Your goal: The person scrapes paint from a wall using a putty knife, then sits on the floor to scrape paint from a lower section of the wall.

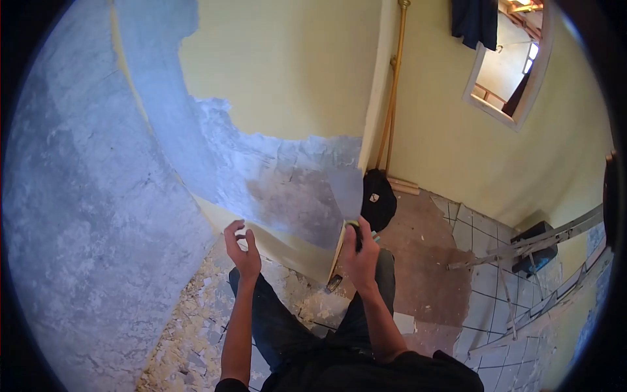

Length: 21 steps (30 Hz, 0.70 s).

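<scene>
The right hand (361,251) is closed round the dark handle of a broad scraper (346,189), whose blade points to twelve o'clock; whether its edge touches the wall (281,72), I cannot tell. The left hand (245,253) looks released and holds nothing visible, its fingers loosely curled and its thumb apart, with the scraper near three o'clock from it. The scraper should be light enough for one hand, the blade thin and flat, probably stiff near the handle and slightly springy towards its wide edge. It looks hard to break, though that edge could bend or nick, and its corners may cut or gouge. The handle is the place to hold, fingers wrapped and thumb laid along it, clear of the edge; dust could make it slippery. From the right hand, a black bag (381,212) sits at one o'clock, and a small tool (334,283) lies between seven and eight. Farther off, near eight o'clock, loose flakes (189,340) litter the floor, looking brittle and easily crushed.
</scene>
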Available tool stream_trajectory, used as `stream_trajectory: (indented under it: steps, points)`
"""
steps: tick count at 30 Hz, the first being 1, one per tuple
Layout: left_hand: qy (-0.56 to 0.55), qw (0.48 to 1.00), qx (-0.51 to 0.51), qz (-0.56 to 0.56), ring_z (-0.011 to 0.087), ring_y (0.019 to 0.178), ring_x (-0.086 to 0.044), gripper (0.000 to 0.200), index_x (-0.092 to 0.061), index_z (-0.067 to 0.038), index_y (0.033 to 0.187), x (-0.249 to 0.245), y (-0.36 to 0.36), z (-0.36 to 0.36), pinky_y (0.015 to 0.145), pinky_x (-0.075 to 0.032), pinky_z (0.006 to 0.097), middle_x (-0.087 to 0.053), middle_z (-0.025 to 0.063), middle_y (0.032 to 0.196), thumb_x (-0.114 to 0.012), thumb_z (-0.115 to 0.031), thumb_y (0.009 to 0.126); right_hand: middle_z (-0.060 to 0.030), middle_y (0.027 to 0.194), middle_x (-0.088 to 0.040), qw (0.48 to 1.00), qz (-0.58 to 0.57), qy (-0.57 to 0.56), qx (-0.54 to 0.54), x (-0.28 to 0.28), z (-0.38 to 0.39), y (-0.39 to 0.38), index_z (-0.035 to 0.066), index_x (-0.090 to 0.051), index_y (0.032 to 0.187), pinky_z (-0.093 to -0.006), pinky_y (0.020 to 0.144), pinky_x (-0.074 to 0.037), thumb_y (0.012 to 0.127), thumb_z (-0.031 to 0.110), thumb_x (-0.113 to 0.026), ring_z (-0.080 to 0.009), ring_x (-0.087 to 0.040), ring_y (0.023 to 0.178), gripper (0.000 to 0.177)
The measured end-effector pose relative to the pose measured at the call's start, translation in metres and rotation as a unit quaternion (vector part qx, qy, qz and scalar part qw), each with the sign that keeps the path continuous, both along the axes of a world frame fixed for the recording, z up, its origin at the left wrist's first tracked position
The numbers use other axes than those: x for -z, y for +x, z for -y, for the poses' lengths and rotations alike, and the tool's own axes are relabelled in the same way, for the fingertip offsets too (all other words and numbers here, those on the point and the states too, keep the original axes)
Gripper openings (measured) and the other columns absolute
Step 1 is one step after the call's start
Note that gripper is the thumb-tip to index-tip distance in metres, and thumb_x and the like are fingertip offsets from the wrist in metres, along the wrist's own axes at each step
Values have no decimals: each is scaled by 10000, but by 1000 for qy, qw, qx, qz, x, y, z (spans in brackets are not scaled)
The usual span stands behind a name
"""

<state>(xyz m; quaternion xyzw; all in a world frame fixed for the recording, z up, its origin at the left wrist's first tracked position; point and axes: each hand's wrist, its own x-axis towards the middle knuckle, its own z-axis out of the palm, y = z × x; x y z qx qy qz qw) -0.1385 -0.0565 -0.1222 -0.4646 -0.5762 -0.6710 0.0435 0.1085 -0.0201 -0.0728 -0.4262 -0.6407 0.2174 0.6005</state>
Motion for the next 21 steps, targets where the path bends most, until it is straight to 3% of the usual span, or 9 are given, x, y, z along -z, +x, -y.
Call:
stream_trajectory:
  steps: [5,7,8,10,11,16,21]
  points:
    - [-27,998,13,59,175,965,-607,204,-606,-38,1124,36,18,25,748,-474,300,-632,71,1101,-587,-8,923,8,766,-597,998,8,-62,-29,51,37,54,-7,-571,1253,-237,592,-455,998,158,-588,-67,-548,650,304]
    - [-61,994,36,80,170,940,-616,188,-615,-41,1114,52,34,32,739,-479,301,-644,65,1080,-589,-23,929,-8,758,-611,980,18,-189,-66,68,57,70,-11,-572,1247,-232,593,-453,989,152,-603,-59,-560,657,307]
    - [-96,989,59,99,166,914,-625,173,-625,-45,1104,60,43,37,731,-483,303,-657,59,1058,-590,-38,934,-8,758,-611,978,19,-196,-62,75,67,74,-11,-572,1247,-232,593,-453,989,152,-603,-59,-560,657,307]
    - [-111,982,95,120,132,910,-635,173,-643,-34,1119,74,62,44,730,-495,273,-669,41,1034,-589,-44,954,-172,880,-689,973,98,-195,-79,84,87,83,-13,-587,1210,-331,716,-518,961,142,-632,-217,-684,779,296]
    - [-142,971,141,130,130,922,-635,184,-645,-34,1131,78,72,48,741,-496,270,-670,40,1040,-598,-55,955,-186,906,-698,961,116,-234,-90,94,95,89,-9,-579,1225,-342,726,-520,958,138,-632,-248,-701,799,310]
    - [-213,932,249,154,143,913,-645,184,-673,-59,1125,97,103,61,754,-512,285,-690,36,1028,-615,-101,955,-186,882,-690,950,57,-293,-93,124,131,96,12,-536,1294,-329,737,-519,956,145,-636,-230,-685,791,377]
    - [-237,925,245,167,113,915,-628,217,-664,-53,1165,134,91,74,749,-506,272,-689,31,1034,-624,-91,955,-129,873,-683,920,2,-384,-82,149,156,121,25,-532,1319,-290,689,-503,968,152,-620,-147,-627,749,384]
